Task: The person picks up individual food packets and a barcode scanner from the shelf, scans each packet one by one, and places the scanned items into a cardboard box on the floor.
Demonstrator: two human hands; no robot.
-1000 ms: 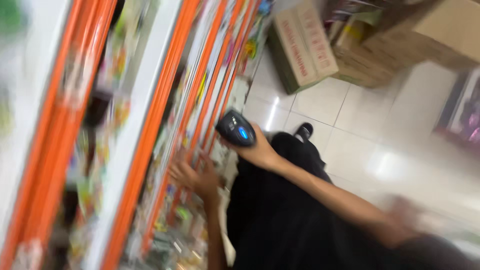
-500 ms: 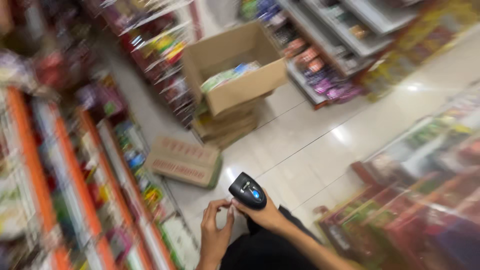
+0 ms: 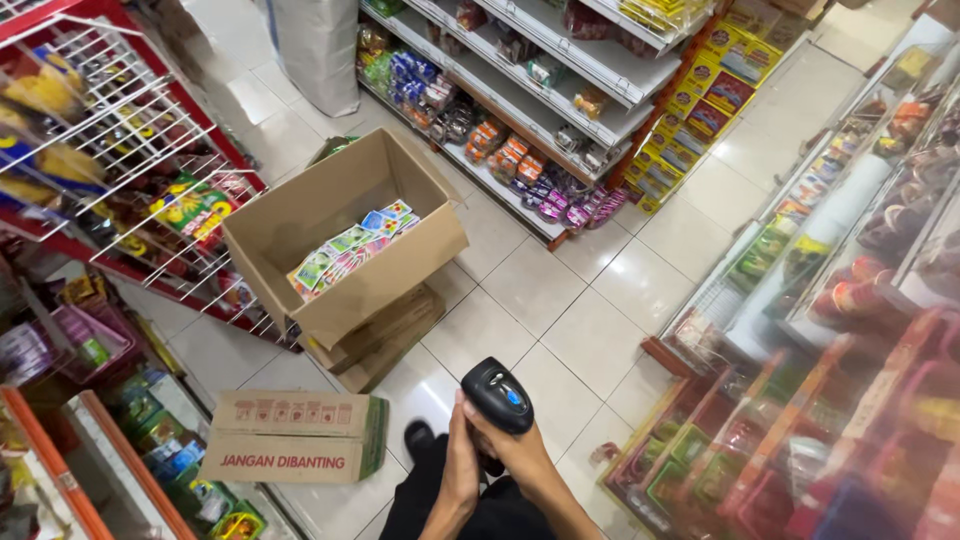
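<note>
Both hands meet low in the aisle around a black handheld scanner (image 3: 497, 394). The right hand (image 3: 520, 450) is wrapped shut around its grip, while the left hand (image 3: 461, 455) lies flat against the handle with fingers straight — touching, not clasping.

The scanner looks like hard, stiff plastic, probably light and a bit smooth, so the grip below the head seems the place to hold it, clear of the blue button on top.

Ahead, an open brown box (image 3: 345, 240) of small green and blue packets sits on 2 flattened cartons. A shut carton (image 3: 295, 436) with red lettering lies on the white tiles — near the left shelf. Purple and orange packets fill the far shelves (image 3: 540, 150).
</note>
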